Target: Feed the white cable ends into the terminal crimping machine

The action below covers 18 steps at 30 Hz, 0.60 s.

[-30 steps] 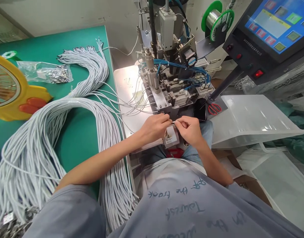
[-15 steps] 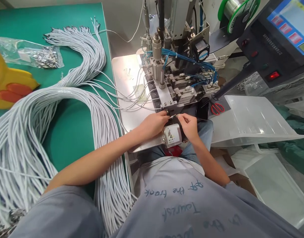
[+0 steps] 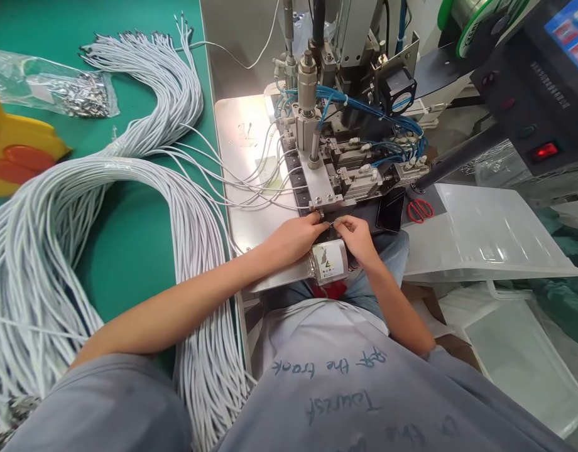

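Observation:
My left hand (image 3: pixel 296 240) is closed at the front edge of the soldering machine (image 3: pixel 312 147), its fingertips pinched. My right hand (image 3: pixel 358 237) pinches too, its fingertips nearly meeting those of the left. Between them shows a tiny light, metallic-looking piece (image 3: pixel 332 224), mostly covered by the fingers and too small to name. Several white cables (image 3: pixel 251 188) run from the bench into the machine's row of slots just beyond my left hand. A small labelled pack (image 3: pixel 330 260) lies right below my hands.
A thick bundle of white cables (image 3: pixel 129 166) curves over the green mat (image 3: pixel 129 251). Left are a bag of metal parts (image 3: pixel 84 94) and a yellow object (image 3: pixel 22 150). Right are a black phone (image 3: pixel 391 210), red-handled scissors (image 3: pixel 419 211), a white tray (image 3: pixel 496 232) and a control panel (image 3: pixel 529 94).
My fingertips have drawn closer together, covering more of the small piece between them. The camera view has shifted slightly, so the machine and panel appear further right.

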Each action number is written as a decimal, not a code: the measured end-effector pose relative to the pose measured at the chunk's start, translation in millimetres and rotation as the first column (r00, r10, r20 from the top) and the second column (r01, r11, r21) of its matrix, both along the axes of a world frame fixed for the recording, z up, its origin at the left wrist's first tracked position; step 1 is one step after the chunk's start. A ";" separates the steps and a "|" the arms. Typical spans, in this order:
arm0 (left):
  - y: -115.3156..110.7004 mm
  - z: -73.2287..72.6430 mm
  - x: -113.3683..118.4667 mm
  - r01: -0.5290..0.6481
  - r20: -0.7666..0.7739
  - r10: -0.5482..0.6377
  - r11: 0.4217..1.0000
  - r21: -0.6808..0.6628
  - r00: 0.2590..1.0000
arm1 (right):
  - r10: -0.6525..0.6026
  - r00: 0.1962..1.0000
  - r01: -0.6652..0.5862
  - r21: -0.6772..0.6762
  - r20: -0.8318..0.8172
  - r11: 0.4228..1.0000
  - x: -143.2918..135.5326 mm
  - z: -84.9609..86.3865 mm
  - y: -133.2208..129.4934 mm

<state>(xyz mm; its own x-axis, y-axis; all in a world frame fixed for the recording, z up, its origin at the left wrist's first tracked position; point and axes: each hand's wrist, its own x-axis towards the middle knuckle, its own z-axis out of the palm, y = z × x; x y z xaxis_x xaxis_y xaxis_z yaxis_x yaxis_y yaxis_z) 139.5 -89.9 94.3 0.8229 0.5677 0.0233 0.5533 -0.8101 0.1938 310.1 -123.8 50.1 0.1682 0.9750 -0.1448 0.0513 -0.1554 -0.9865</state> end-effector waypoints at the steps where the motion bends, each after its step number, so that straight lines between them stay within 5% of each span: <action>1: 0.2 -1.0 -0.5 0.005 -0.006 -0.005 1.000 0.014 1.000 | 0.011 1.000 -0.011 -0.009 0.000 1.000 0.5 0.8 0.2; 11: -2.3 9.3 2.3 0.108 -0.126 -0.093 0.987 0.116 0.988 | 0.086 0.995 -0.091 -0.094 -0.053 0.991 3.4 2.8 1.4; 18: -1.4 6.1 3.4 0.135 -0.128 -0.118 0.982 0.134 0.985 | -0.005 0.998 0.000 -0.065 -0.068 0.998 2.0 3.2 1.8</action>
